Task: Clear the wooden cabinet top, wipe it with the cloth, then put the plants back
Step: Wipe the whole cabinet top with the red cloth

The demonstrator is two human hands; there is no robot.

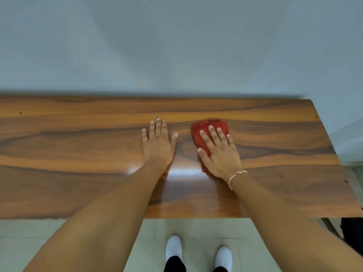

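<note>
From my feed, the pale grey wall [176,46] fills the whole upper half of the view, plain, with no writing on it that I can read. Below it the table [68,154], a wooden cabinet top with strong dark and orange grain and a glossy patch near its front edge, runs from the left border almost to the right border, its back edge against the wall. I see no label, brand or lettering on the wood, only a few small dark specks. Under its front edge lies a light tiled floor [196,228], where two white shoes [173,246] stand side by side, pointing at the table.

Both bare forearms reach up from the bottom corners. My left hand [158,144] lies flat on the wood, palm down, fingers straight and slightly spread, holding nothing. My right hand [220,152] lies just beside it, also flat with straight fingers, pressing down on the red cloth [214,125]. The cloth is folded and sits near the middle of the table, a little towards the back, its far end showing past the fingertips. A thin pale bracelet [234,176] with a red bit circles the right wrist.
</note>
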